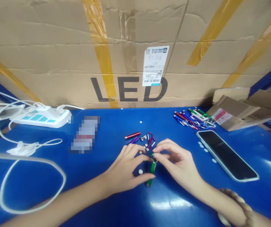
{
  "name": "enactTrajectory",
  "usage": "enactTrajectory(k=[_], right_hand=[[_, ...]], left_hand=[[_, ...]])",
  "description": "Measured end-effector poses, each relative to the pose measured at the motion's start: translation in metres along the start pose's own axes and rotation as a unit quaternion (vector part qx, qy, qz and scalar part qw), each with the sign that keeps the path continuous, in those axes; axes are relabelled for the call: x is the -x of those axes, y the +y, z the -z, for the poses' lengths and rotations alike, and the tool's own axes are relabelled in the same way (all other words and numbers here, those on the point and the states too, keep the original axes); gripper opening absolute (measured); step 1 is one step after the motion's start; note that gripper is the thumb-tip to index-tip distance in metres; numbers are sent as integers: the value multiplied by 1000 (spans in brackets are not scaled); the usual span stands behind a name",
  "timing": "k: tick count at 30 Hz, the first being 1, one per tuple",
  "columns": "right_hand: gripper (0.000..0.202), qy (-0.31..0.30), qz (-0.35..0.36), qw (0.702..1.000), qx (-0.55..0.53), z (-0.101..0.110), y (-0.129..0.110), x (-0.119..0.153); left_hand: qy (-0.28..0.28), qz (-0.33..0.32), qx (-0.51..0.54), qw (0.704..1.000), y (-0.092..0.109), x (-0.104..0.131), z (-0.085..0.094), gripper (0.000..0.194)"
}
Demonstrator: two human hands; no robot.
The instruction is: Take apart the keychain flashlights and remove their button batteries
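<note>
Nearest us, to the right of the green tube, a chunky bracelet (235,201) circles the right wrist. We see the green tube (152,168) in the left hand (130,167), thumb across its side and forefinger at its silver-rimmed far end, above the blue table (116,211). At that end the right hand (176,159) brings thumb and fingers narrowly together by a small green piece (152,154); whether they grip it, we cannot tell. Well right of the tube lies a phone (228,156). Just beyond the tube we find button cells (147,149), two carabiners (152,142), a purple tube (134,140) and a red tube (132,136). Beyond it, far left, sits a power strip (43,119); far right, an open box (231,113). Farthest beyond stands a carton (55,69) lettered "LED".
</note>
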State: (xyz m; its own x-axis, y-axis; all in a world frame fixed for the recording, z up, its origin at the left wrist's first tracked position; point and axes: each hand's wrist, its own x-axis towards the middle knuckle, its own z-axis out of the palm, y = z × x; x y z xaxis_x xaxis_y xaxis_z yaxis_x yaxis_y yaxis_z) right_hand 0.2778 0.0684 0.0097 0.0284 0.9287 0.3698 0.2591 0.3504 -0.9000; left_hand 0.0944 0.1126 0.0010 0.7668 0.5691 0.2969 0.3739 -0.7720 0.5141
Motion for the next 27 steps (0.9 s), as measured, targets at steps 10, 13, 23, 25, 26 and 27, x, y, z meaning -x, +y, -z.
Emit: enactTrajectory(k=[10,13,23,25,26,27], right_hand=[[8,109,46,989,90,21,-1,-13],[7,132,59,985,93,24,0,-15],[10,122,41,987,94,21,-6,-11],[10,133,21,987,88,23,-6,-12],[11,136,7,988,72,23,-5,-12],[12,137,-9,989,48,23,-5,-12]], left_hand=[[70,-21,-43,996,5,2,3,30],[46,-45,-73,995,3,0,0,29],[66,-2,-135,989,-3,-1,-4,8],[85,-7,-140,987,-3,1,-3,13],[91,-15,-135,987,-2,1,-3,22],[91,-29,-127,987,-2,2,-3,31]])
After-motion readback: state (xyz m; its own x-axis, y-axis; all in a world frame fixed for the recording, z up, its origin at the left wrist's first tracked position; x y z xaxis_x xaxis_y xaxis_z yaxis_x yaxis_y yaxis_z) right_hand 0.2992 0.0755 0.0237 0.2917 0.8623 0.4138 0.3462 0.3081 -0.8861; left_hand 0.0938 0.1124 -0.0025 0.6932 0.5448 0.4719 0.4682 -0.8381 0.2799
